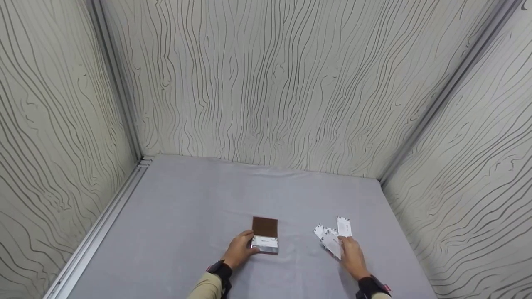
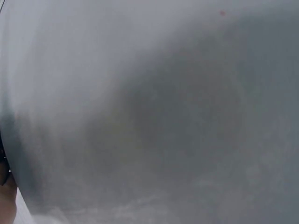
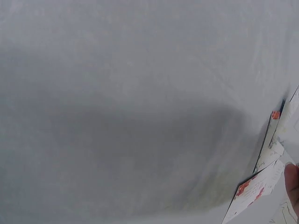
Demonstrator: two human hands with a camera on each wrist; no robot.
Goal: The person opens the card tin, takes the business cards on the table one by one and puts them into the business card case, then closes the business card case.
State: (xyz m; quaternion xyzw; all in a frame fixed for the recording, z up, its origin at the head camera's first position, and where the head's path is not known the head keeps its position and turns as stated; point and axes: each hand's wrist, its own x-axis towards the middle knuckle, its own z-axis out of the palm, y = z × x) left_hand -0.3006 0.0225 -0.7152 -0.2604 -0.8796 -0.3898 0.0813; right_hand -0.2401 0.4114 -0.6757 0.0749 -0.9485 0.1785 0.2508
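Observation:
My left hand point(image 1: 240, 250) grips the left side of a small white-and-silver packet point(image 1: 265, 242), thumb at its lower left corner. The packet overlaps the lower half of a brown rectangular piece point(image 1: 264, 226) lying on the cloth. To the right, my right hand point(image 1: 353, 257) pinches a white printed card point(image 1: 331, 242) with dark corner marks. Another white card point(image 1: 344, 226) shows just beyond its fingers. In the right wrist view, red-marked card pieces point(image 3: 252, 189) appear at the right edge beside a fingertip point(image 3: 292, 175). Only a sliver of a hand point(image 2: 7, 203) enters the left wrist view.
A grey cloth point(image 1: 187, 199) covers the table. Pale wood-grain panels point(image 1: 257, 83) rise behind it and on both sides. A metal rail point(image 1: 95, 232) runs along the left edge.

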